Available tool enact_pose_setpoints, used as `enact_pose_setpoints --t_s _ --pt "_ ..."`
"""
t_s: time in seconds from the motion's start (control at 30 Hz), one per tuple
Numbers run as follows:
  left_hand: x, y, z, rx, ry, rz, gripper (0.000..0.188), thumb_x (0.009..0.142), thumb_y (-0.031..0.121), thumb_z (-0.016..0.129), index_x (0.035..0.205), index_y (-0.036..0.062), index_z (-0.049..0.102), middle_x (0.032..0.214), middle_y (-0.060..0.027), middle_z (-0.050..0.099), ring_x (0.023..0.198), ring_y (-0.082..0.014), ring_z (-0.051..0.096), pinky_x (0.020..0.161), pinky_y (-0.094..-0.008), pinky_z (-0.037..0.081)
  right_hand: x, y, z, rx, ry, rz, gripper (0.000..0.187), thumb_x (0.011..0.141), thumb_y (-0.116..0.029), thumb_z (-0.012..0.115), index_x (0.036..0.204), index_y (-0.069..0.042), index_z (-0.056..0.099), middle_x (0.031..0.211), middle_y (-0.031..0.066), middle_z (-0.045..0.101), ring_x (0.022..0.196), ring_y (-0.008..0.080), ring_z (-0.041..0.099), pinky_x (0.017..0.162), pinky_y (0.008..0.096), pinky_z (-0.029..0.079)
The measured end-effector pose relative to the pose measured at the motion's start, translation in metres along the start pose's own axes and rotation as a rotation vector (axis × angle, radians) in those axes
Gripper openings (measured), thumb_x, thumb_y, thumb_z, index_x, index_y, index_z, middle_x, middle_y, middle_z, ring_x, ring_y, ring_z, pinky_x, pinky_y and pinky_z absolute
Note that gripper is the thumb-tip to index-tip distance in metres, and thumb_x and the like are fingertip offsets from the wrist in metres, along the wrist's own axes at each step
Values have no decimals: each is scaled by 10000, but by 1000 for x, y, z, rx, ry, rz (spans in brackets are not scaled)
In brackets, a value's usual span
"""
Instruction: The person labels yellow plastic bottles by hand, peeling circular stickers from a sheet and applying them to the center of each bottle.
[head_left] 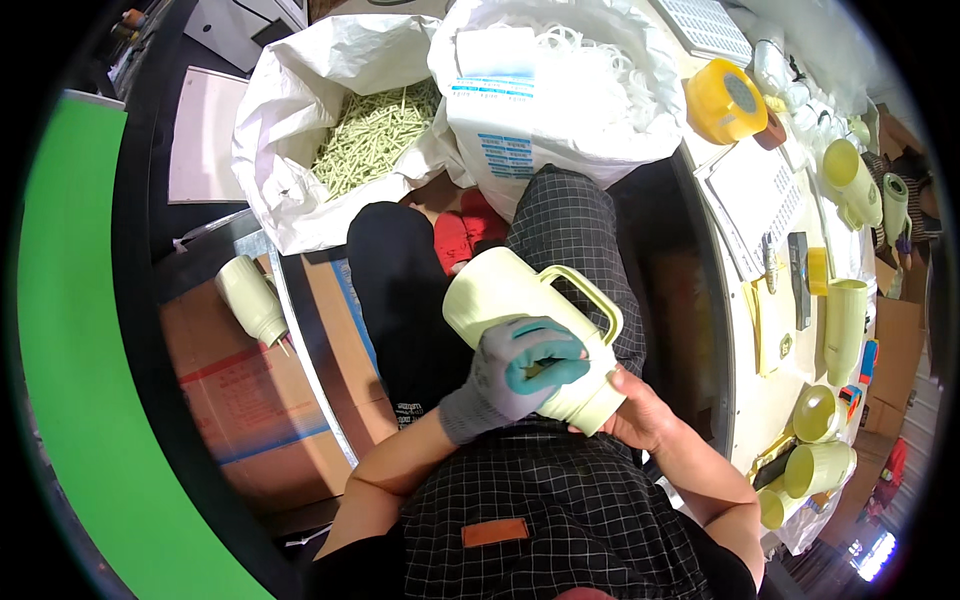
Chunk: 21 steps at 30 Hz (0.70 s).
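Over my lap lies a pale yellow-green tumbler [489, 294] with a loop handle, tilted so its wide end points up and to the left. My left hand [520, 368], in a grey and teal glove, is closed against its side below the handle, fingers curled. Whether a small item is pinched in those fingers is hidden. My bare right hand [638, 408] grips the narrower end from the right, partly behind it. A similar tumbler [250, 297] lies on a cardboard box [285, 400] to my left.
Before my knees stand a white sack [290, 110] of short green pieces [375, 140] and another sack [560, 130] of translucent white rings [590, 62]. The right-hand table holds a yellow tape roll [727, 100], papers [755, 205] and several green tumblers [846, 325]. A green surface [75, 330] runs along the left.
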<state>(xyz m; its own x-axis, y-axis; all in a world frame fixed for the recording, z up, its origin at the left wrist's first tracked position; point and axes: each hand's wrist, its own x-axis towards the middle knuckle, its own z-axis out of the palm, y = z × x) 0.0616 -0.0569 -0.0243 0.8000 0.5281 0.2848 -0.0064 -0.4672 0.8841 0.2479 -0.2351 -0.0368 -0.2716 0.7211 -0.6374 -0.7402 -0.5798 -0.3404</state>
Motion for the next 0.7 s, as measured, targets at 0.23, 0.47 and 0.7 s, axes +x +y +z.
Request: enact_pose_setpoints --t_s 0.23,0.47,0.7 --pt "-28 -17 -105 -555 430 -748 235 920 91 800 1122 -5 729 876 -91 761 733 -134 712 664 -248 561 20 11 21 -864 207 -583 1289 730 -211 936 1700 -17 109 1665 221 353 1528 340 401 1249 466 345" --pt "-29 -19 -117 -505 314 -854 160 920 102 817 1022 -7 759 879 -73 755 706 -118 692 640 -236 553 36 16 10 -1341 247 -769 1237 683 -209 951 1674 -101 220 1682 290 291 1538 451 377 1230 526 395" --pt "-32 -20 -121 -593 288 -799 176 910 100 820 1033 -11 761 843 -59 731 707 -105 678 653 -238 554 35 15 20 -1484 278 -876 1226 680 -240 972 1662 -194 240 1679 311 262 1439 487 502 1112 542 527"
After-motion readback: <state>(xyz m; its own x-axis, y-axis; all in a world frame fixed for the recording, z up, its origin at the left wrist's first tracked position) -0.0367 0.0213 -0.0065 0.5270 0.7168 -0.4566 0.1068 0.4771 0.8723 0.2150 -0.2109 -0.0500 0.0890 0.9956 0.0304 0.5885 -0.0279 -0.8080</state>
